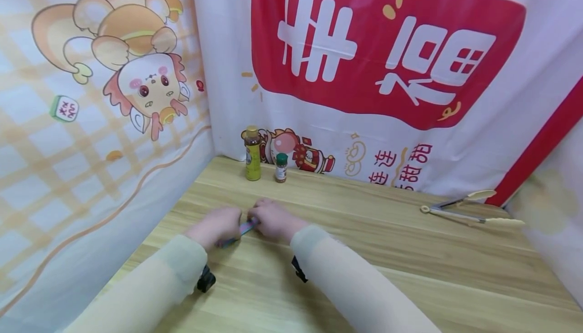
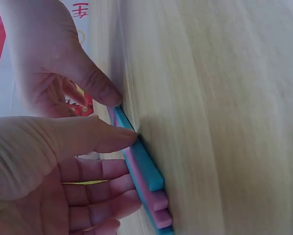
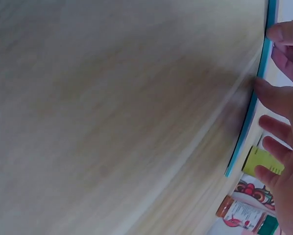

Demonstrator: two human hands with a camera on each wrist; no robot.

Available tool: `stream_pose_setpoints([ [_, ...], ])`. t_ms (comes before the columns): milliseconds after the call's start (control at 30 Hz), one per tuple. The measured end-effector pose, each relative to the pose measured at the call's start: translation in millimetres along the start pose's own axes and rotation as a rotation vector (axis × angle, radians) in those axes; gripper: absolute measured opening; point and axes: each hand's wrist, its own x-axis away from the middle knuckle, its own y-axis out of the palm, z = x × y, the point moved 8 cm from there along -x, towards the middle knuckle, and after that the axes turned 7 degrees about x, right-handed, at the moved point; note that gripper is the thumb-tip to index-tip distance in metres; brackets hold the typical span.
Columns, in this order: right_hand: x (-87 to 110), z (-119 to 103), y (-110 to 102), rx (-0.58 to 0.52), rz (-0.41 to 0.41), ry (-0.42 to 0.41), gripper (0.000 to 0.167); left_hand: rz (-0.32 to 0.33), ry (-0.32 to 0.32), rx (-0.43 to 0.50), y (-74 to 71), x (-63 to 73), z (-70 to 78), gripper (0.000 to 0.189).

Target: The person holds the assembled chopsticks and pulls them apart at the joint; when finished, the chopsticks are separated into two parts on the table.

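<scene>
A bundle of slim teal and pink chopsticks (image 2: 149,169) lies side by side, their blunt ends near the bottom of the left wrist view. My left hand (image 1: 218,227) pinches the bundle, its thumb on top and the other fingers along the side. Further along, my right hand (image 1: 275,220) holds the same bundle between thumb and fingers. In the right wrist view a teal chopstick (image 3: 242,132) runs past both thumbs, and several right-hand fingers are spread off it. Both hands are low over the wooden table (image 1: 364,221).
Beyond the hands, by the back cloth, stand a yellow-green bottle (image 1: 252,157) with a gold cap and a small spice jar (image 1: 281,170) with a green lid. Metal tongs (image 1: 455,213) with pale tips lie spread at the far right. Printed cloth (image 1: 114,171) borders the table's left side.
</scene>
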Motion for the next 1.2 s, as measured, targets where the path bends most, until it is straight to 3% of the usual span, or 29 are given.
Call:
stream_pose_setpoints([
  [133, 5.2, 14, 1, -0.007, 0.013, 0.038, 0.017, 0.024, 0.035, -0.028, 1.2, -12.7, 11.1, 0.015],
  [333, 21.8, 48, 3, -0.065, 0.005, 0.133, 0.014, 0.03, 0.094, -0.032, 5.7, -38.4, 37.6, 0.014],
  [600, 62.9, 104, 3, -0.117, 0.035, 0.256, 0.014, 0.028, 0.2, -0.049, 18.5, -78.0, 93.9, 0.012],
  [767, 95.1, 137, 2, -0.175, 0.042, 0.335, 0.014, 0.05, 0.287, -0.059, 30.9, -97.0, 132.6, 0.013],
  [867, 113.5, 157, 2, -0.153, 0.059, 0.386, 0.012, 0.08, 0.341, -0.083, 39.5, -108.8, 154.8, 0.013],
  [1200, 167.8, 207, 4, -0.178, 0.082, 0.541, 0.009, 0.116, 0.444, -0.131, 69.6, -135.4, 213.6, 0.017],
])
